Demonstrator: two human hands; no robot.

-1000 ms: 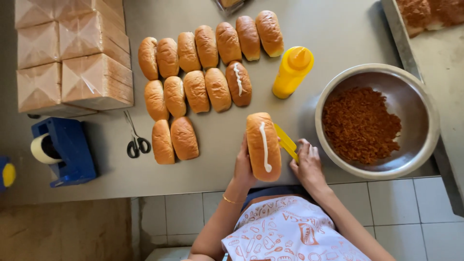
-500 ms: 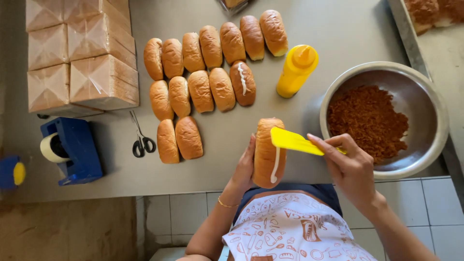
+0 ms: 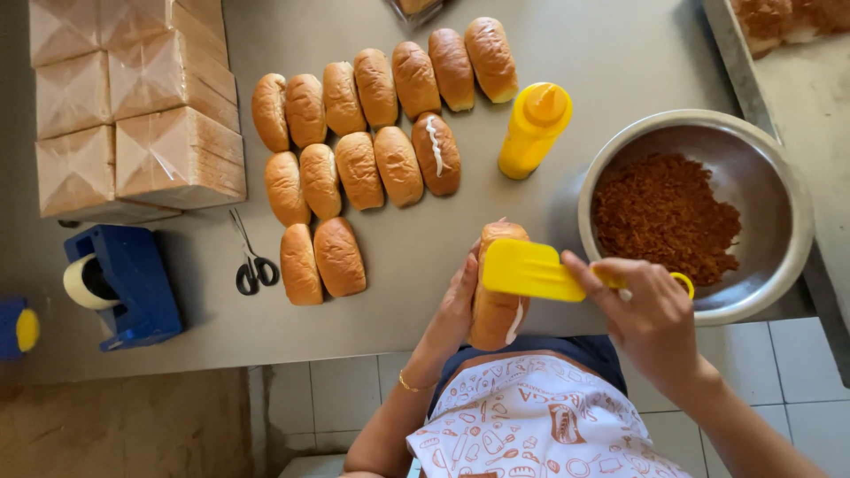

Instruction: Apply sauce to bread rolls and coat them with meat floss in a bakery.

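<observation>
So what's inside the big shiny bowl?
The metal bowl holds a heap of reddish-brown crumbly shreds. The heap covers the bowl's bottom, and the right hand hides part of its near rim.

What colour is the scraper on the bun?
Yellow scraper, seen best in the head view.

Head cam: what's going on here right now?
A person stands at a steel table. The left hand holds a long bread roll that carries a line of white cream, and the right hand lays a yellow spatula flat across its top. More rolls lie in rows behind, one with a white stripe. A yellow squeeze bottle and a steel bowl of brown shredded filling stand to the right.
</observation>
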